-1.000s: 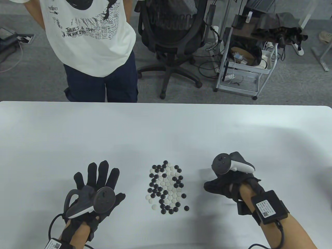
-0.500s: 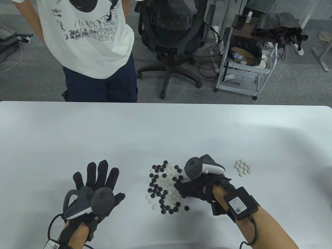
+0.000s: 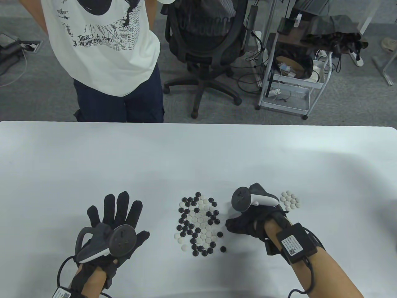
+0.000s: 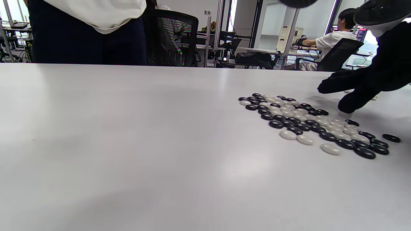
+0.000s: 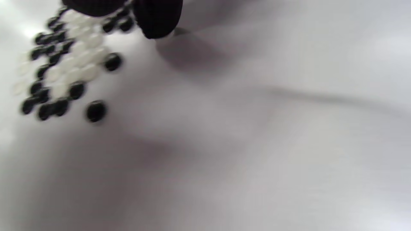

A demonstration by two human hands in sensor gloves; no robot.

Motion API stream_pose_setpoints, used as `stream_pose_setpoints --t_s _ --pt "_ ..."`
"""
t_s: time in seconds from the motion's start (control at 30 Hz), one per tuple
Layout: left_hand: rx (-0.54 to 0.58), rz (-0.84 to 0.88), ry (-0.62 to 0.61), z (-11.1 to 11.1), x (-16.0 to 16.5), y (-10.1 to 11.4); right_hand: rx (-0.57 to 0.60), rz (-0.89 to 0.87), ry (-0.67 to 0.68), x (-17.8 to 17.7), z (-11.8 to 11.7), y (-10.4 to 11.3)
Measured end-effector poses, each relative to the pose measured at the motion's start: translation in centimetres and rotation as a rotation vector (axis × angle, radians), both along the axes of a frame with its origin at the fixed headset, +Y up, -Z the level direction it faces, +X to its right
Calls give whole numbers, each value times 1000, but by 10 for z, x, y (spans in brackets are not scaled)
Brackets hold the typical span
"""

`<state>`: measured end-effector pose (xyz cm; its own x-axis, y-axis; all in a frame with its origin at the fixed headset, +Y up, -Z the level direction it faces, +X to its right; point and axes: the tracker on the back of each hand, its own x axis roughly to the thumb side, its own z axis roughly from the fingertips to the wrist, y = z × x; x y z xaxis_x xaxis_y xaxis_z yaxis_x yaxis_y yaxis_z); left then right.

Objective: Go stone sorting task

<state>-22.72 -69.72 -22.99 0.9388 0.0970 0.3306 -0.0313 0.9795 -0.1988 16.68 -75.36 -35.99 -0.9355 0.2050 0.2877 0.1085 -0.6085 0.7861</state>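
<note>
Two groups of Go stones are being shown on the white table (image 3: pixel 198 155), with no bowl or other container to be seen in any view. A mixed heap of black and white stones (image 3: pixel 200 224) is lying near the table's front edge, roughly midway between the two gloved hands, while a small cluster of white stones (image 3: pixel 290 200) is lying apart from it on the right, just beyond the right hand's tracker. One lone black stone (image 3: pixel 222 248) is sitting just off the heap's lower right corner. The left hand (image 3: pixel 116 222) is being held flat and spread, fingers straight, palm down, well to the left of the heap and holding nothing. The right hand (image 3: pixel 248 224) is being held between the heap and the white cluster, fingertips curled and drawn together, pointing toward the heap but apart from it; whether a stone is being pinched there cannot be told, since the fingertips are hidden from above and blurred in the right wrist view. In the left wrist view its dark fingertips are being shown just above the table beside the heap's far end.
</note>
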Motion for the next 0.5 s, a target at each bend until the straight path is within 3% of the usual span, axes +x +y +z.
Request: stream_pose_setpoints --t_s 0.27,0.5 --pt "0 -7 -3 1 2 0 41 119 -214 65 -28 5" --pt "-4 -6 1 1 1 0 59 162 -298 92 -34 6"
